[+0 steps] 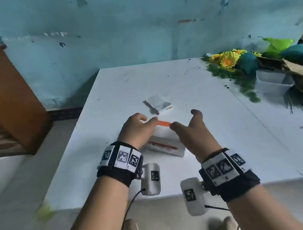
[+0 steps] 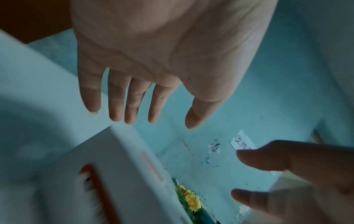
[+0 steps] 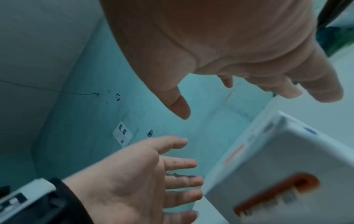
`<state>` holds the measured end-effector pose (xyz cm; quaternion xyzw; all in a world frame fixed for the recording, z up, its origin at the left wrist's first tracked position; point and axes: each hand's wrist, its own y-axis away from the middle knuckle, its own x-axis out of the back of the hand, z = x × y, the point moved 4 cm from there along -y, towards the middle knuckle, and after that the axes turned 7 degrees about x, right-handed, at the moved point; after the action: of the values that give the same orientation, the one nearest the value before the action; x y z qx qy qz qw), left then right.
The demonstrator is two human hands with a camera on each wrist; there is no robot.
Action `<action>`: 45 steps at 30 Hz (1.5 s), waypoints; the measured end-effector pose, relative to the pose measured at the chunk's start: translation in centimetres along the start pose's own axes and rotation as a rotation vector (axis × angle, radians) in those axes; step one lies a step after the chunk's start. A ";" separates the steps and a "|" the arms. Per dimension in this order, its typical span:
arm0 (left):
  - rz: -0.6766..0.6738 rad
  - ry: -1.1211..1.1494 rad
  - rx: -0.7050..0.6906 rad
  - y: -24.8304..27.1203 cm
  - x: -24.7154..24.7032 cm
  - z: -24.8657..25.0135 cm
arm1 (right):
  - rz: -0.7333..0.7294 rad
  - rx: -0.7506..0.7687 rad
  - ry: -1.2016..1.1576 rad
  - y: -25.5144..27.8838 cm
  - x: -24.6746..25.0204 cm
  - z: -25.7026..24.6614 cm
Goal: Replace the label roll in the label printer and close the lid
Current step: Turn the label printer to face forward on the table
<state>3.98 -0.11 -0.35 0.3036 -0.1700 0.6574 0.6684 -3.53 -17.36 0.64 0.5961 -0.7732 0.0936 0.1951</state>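
a white box point(image 1: 166, 147) with orange markings, blurred in the wrist views, sits on the table point(image 1: 200, 90) between the left hand point(image 1: 137, 129) and right hand point(image 1: 192, 129), both with fingers spread, grasping nothing.

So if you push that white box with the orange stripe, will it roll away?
Probably not: the white box has flat sides and sits flat on the table, so it would likely slide. It looks like stiff cardboard, perhaps fairly light.
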 end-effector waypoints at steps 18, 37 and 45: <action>0.292 0.105 -0.072 -10.1 -1.1 -5.8 | -0.089 0.208 0.203 -10.4 -3.4 3.1; 0.259 0.285 -0.117 -10.3 -1.1 -7.7 | -0.056 0.139 0.295 -12.6 -2.0 7.2; 0.243 0.278 -0.083 -10.4 -1.9 -7.9 | -0.068 0.171 0.283 -12.9 -0.8 8.2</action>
<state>12.72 3.93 -9.42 0.1593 -0.1385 0.7613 0.6131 7.41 -23.24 -8.23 0.6171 -0.7068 0.2352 0.2537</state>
